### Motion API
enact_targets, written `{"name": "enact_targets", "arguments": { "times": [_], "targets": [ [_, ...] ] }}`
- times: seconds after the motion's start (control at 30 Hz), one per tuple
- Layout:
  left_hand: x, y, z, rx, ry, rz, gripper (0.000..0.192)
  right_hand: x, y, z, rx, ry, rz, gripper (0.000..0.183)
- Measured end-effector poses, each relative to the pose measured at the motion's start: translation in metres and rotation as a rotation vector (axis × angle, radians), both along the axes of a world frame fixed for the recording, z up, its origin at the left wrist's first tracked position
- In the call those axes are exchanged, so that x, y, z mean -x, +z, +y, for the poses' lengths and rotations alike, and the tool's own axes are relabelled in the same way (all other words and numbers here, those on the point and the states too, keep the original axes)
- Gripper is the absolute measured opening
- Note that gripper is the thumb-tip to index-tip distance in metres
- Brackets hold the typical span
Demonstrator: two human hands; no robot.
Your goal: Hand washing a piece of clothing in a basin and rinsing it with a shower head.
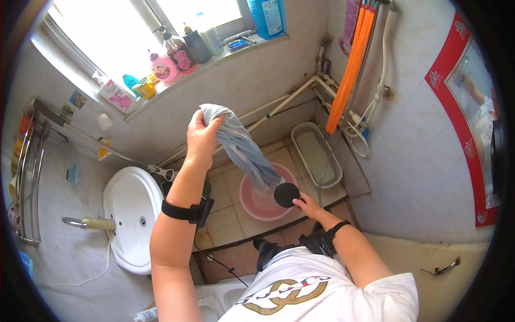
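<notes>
My left hand (203,137) is raised and grips the upper end of a wet, light blue-grey cloth (245,149). The cloth hangs in a long twist, its lower end over a pink plastic basin (267,213) on the tiled floor. Some water shows in the basin. My right hand (310,206) holds a round black shower head (287,195) by its handle, beside the cloth's lower end and above the basin's right part. A grey hose (325,169) runs up behind it towards the wall pipes.
A grey-white oblong tub (318,155) stands right of the basin. At the left is a white washbasin (130,225) with a tap (86,222). Bottles line the windowsill (213,62). Orange fabric (350,72) hangs by wall pipes (380,80). A red-framed mirror (454,96) is at the right.
</notes>
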State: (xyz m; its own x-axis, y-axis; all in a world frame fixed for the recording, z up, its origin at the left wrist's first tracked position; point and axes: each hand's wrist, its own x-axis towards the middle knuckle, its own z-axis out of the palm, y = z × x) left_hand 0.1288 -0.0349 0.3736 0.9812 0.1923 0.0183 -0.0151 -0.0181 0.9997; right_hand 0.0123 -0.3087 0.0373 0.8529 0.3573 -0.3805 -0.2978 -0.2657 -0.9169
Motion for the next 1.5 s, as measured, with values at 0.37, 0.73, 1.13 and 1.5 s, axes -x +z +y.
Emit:
{"name": "enact_targets", "arguments": {
  "times": [0.37,0.73,1.13,1.5],
  "targets": [
    [-0.001,0.03,0.008,-0.58,-0.117,-0.028,0.022,-0.031,0.009,-0.007,-0.024,-0.286,-0.019,0.042],
    [0.005,0.024,0.03,-0.84,-0.344,-0.122,0.024,-0.064,0.054,-0.005,-0.288,-0.508,0.038,0.04],
    [0.017,0.006,0.03,-1.109,-0.415,-0.175,0.026,-0.074,0.134,-0.007,-0.503,-0.337,0.007,0.036],
    [0.032,-0.011,0.032,-0.958,-0.243,-0.37,0.028,-0.065,0.135,0.007,-0.462,-0.276,-0.036,0.035]
  ]
}}
